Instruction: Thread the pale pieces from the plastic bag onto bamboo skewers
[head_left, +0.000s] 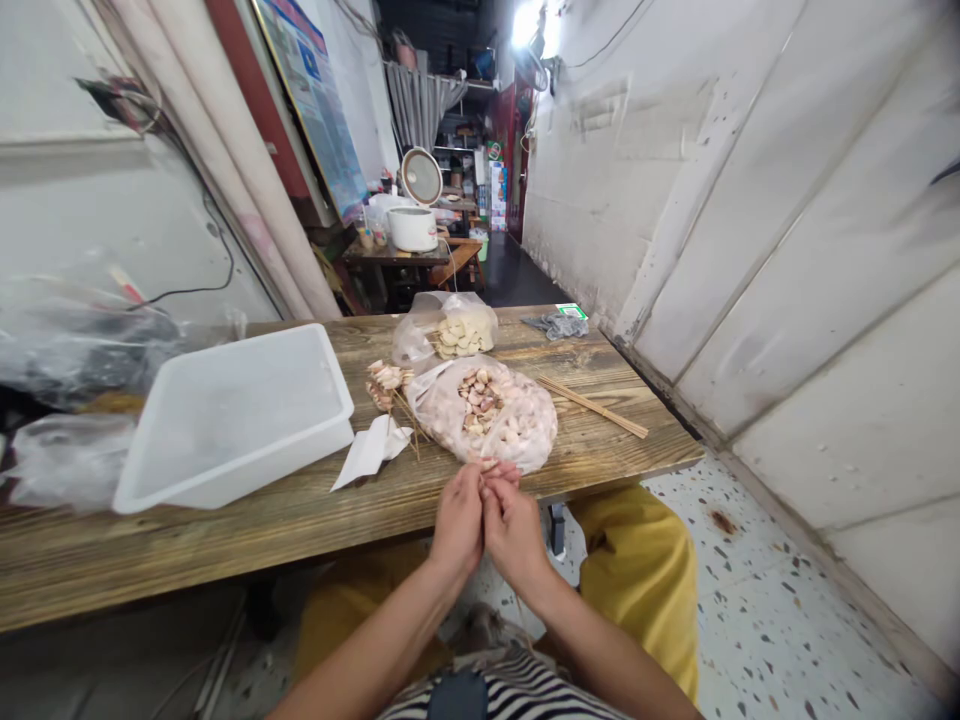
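Note:
My left hand (459, 515) and my right hand (514, 520) meet at the table's front edge, fingers pinched together. Between the left fingertips shows a small pale piece of food (489, 465), mostly hidden. A thin stick like a bamboo skewer (520, 608) runs down from beneath my right hand; its upper part is covered. Just beyond the fingertips lies an open plastic bag (435, 405) full of small pinkish-brown food pieces (481, 398). Left of it rest skewers threaded with similar pieces (387, 378), beside a folded white paper (366, 452).
A white plastic tub (240, 400) takes up the left of the wooden table (300, 535). Loose bamboo skewers (596, 405) lie on the right. Behind are a bag of pale sliced skewers (461, 335) and a crumpled grey plastic piece (556, 325). A rice cooker (412, 230) stands farther back.

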